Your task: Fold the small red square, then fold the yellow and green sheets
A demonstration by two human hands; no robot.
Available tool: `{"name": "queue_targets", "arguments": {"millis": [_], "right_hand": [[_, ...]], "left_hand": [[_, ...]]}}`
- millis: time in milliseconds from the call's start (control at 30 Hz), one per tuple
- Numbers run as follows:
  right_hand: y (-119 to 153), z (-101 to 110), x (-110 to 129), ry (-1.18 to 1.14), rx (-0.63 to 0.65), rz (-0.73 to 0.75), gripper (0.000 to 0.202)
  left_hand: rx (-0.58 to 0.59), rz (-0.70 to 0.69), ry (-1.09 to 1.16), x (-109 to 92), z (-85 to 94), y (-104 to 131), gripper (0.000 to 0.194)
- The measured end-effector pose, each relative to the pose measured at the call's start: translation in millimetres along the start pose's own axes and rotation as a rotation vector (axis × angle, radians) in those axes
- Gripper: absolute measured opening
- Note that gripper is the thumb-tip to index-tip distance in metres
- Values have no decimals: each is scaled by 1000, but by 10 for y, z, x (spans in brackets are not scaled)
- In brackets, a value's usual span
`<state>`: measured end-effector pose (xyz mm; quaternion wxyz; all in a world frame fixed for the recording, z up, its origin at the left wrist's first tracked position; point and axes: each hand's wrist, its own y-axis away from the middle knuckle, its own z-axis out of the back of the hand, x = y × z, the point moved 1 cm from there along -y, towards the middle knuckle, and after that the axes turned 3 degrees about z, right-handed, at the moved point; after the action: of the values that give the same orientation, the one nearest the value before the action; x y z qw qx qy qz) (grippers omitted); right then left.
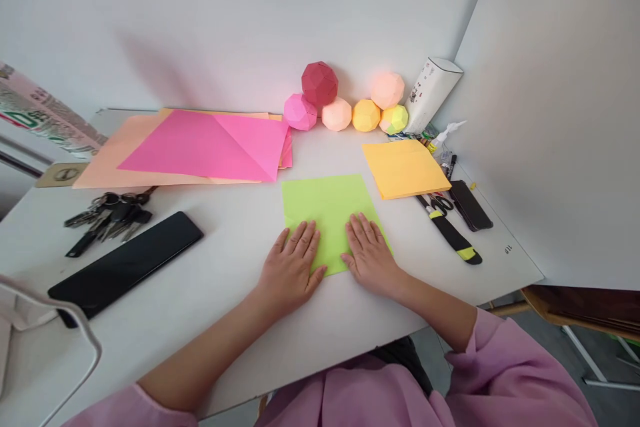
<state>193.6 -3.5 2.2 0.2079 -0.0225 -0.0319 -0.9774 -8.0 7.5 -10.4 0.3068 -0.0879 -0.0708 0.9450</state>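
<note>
A light green paper sheet [327, 200] lies flat on the white table in front of me. My left hand [290, 267] rests palm down over its lower left part, fingers stretched out and thumb near the bottom edge. On the lower right part lies my right hand [371, 255], also palm down with its fingers extended. Neither hand grips anything. Behind and to the right is a stack of yellow-orange paper [406, 168].
Pink paper [210, 147] tops a pile at the back left, near keys [113, 213] and a black phone [130, 267]. Paper balls [320, 83] stand by the wall. A black-handled tool [453, 237] and a dark phone [471, 205] lie at the right.
</note>
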Motion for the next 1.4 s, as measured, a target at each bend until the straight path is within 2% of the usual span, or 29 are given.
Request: {"name": "queue_targets", "arguments": {"millis": [200,333,400,500,633,767,867,1033,1200,1400], "right_hand": [[363,-96,-515,46,-43,-124,62],[488,-31,-626,20,-141,-152,60],[458,60,-546,-19,-227,-87,56],[309,168,-299,-129,-313,89,49],[56,123,43,-218,-242,227,47],[-57,9,178,-176,-147,234,47],[-56,-1,160,-156,-104,229,50],[-43,37,135,-151,-48,217,51],[-115,35,351,-105,-31,149,56],[-263,37,767,-67,-98,225,57]], "left_hand": [[21,-1,-13,2,-6,-1,62],[8,7,-8,2,-18,-3,62],[5,9,-9,1,-18,-2,64],[11,13,-19,-7,-14,0,67],[8,20,-19,-22,-18,-7,67],[39,-14,-15,63,-21,4,63],[156,-66,-1,239,13,73,64],[383,72,-12,484,133,197,71],[506,115,-7,451,208,172,73],[494,119,13,434,236,155,76]]}}
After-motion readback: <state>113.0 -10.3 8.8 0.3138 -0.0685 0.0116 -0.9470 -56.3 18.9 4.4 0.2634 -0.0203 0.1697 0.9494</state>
